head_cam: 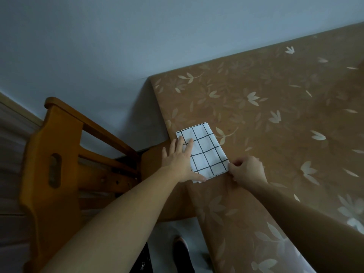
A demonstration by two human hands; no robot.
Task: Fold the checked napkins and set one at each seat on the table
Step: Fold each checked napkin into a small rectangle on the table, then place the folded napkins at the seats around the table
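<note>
A pale wall (118,46) fills the upper part of the view, and the table (275,115) runs along it, covered in a brown cloth printed with pale leaves and flowers. A wooden chair (53,154) stands at the table's left end, its seat tucked partly under the edge. A folded checked napkin (204,150), white with thin black grid lines, lies flat on the table near that left edge, in front of the chair. It is a rectangle whose long axis runs from the near edge of the table away toward the wall, leaning slightly to the left. No writing or label can be read on it. Both bare forearms reach in from the bottom of the view. The left hand (181,160) lies palm down with fingers spread and straight, pressing flat on the napkin's left side, grasping nothing. The right hand (247,168) is curled, its fingertips pinching the napkin's near right corner against the table.
</note>
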